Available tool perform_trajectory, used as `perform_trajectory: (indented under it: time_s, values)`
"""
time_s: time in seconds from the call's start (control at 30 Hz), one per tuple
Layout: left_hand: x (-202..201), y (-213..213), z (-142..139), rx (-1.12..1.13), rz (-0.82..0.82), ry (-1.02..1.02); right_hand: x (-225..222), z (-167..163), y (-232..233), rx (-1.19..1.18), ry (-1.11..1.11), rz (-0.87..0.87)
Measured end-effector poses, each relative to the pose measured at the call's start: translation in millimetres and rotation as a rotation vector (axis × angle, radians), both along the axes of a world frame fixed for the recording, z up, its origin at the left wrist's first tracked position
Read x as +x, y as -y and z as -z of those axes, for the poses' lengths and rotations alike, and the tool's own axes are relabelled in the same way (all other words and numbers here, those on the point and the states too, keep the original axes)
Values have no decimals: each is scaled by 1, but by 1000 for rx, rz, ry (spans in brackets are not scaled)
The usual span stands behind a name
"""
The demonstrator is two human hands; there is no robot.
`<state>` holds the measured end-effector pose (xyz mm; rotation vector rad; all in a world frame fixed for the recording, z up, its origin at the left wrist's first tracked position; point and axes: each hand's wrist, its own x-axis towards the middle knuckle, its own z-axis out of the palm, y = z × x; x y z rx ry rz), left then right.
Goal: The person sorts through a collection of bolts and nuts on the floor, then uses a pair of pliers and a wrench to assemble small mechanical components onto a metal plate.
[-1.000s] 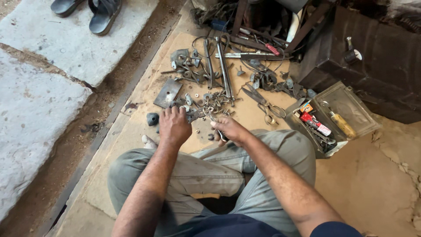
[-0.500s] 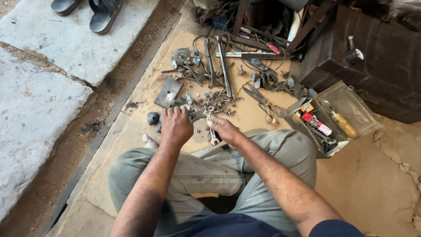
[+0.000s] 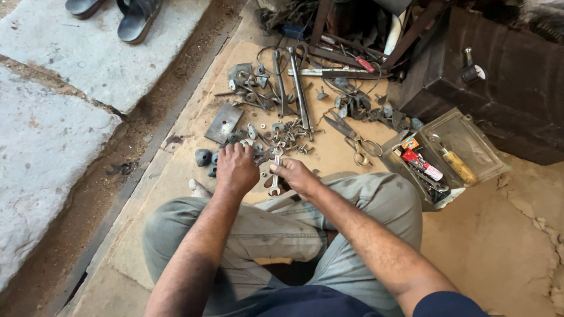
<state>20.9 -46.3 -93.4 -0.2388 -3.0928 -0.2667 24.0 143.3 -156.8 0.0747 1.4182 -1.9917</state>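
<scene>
Our right hand [image 3: 296, 175] was clamped on a small spanner [image 3: 275, 173], held upright just above our knee; our left hand [image 3: 237, 167] lay curled over the near edge of the scrap pile [image 3: 276, 132]. Judging by the spread, the sorting looked barely begun: most pieces lay loose on the board [image 3: 329, 154]. We couldn't tell whether the left fingers gripped anything beneath.
</scene>
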Motion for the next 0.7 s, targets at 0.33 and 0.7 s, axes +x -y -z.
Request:
perform_trajectory:
  time_s: [0.33,0.7]
  values:
    - [-2,1,3,-5,-5,-1,1,1,3,-1,14,28]
    - [-1,6,0,38,-2,-77,-41,-18,-57,266,148,27]
